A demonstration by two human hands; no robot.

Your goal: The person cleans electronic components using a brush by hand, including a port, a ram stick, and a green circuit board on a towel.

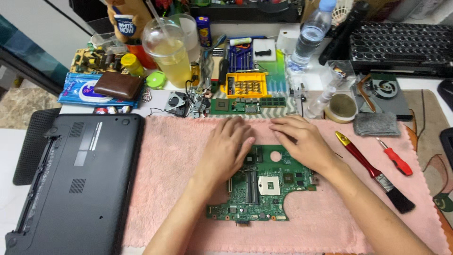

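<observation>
Green motherboard [264, 191] lies flat on pink towel [170, 189], mid-tabletop; left hand [226, 151] and right hand [302, 144] rest open, palms down, on its far edge, gripping nothing; laptop base [75, 179] at left.

Flat blue wipes packet [82, 89] (white oval label) lies far-left.

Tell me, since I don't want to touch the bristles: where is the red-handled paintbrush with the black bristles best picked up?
Probably by the red-handled paintbrush's slim red handle, near the middle, coming from above on its right side. It lies flat and diagonal on the pink fluffy cloth, bristles pointing lower right, with bare cloth alongside. The right hand rests nearest, on the green circuit board.
</observation>
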